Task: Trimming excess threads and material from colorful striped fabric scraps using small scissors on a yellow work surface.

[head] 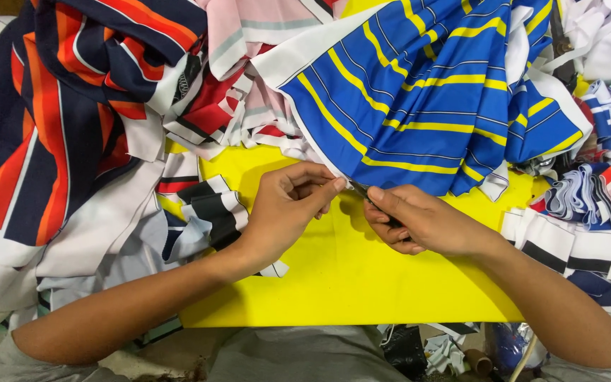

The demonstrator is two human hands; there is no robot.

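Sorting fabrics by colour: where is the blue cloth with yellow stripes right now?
In the head view, the blue and yellow striped cloth lies upper right on the yellow table, its lower edge pinched between the left hand and right hand.

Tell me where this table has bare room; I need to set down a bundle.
Free: the yellow tabletop between the forearms, from the left hand and right hand to the near edge. Crowded: blue-and-yellow striped fabric behind, navy-and-orange striped fabric left, folded striped collar strips right.
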